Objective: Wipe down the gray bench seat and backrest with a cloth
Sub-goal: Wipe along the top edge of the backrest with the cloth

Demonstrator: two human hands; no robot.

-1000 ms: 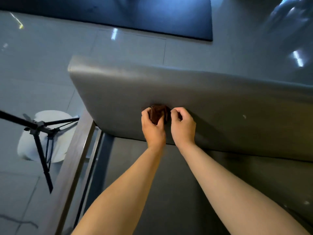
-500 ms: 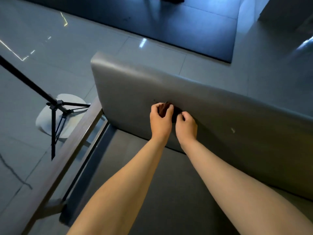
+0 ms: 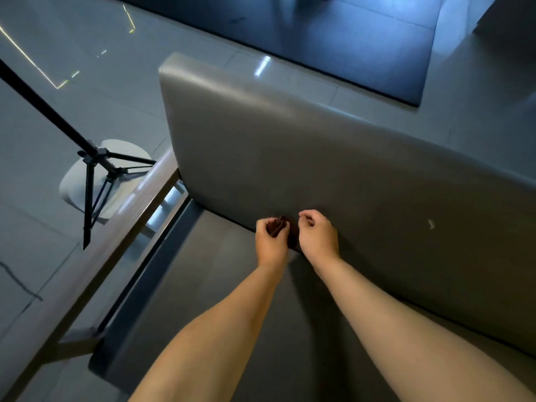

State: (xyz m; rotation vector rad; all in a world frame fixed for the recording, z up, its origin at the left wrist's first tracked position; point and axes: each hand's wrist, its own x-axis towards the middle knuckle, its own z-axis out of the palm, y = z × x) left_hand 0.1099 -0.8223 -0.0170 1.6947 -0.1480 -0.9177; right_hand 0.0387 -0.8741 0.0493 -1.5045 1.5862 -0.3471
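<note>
- The cloth (image 3: 278, 226), a small dark brown wad, is being held in the grip of the left hand (image 3: 271, 245). The fingers are curled round it, and a bunched fold is showing above the knuckles.
- The right hand (image 3: 319, 237) is being held just beside the cloth, on its right, with the fingers curled inward. Whether a corner is being pinched in that grip cannot be told: the dark strip between the two hands could be fabric or shadow.
- The cloth is being presented against the lowest band of the backrest (image 3: 290, 146), just above the seam with the bench seat (image 3: 203, 285) and towards the end adjoining the wooden armrest (image 3: 116, 227).
- The long axis of the backrest is running from upper left to lower right in the head view. From the grip, most of the padded face is lying above and to the right, and only a short stretch is lying to the left.
- The left hand is judged to be the working hand, and a stroke along that axis, rightward or upward, is being set up.
- A small pale mark (image 3: 431, 224) is showing on the backrest, well to the right of both hands.
- The cloth is appearing soft, matte and folded thick.
</note>
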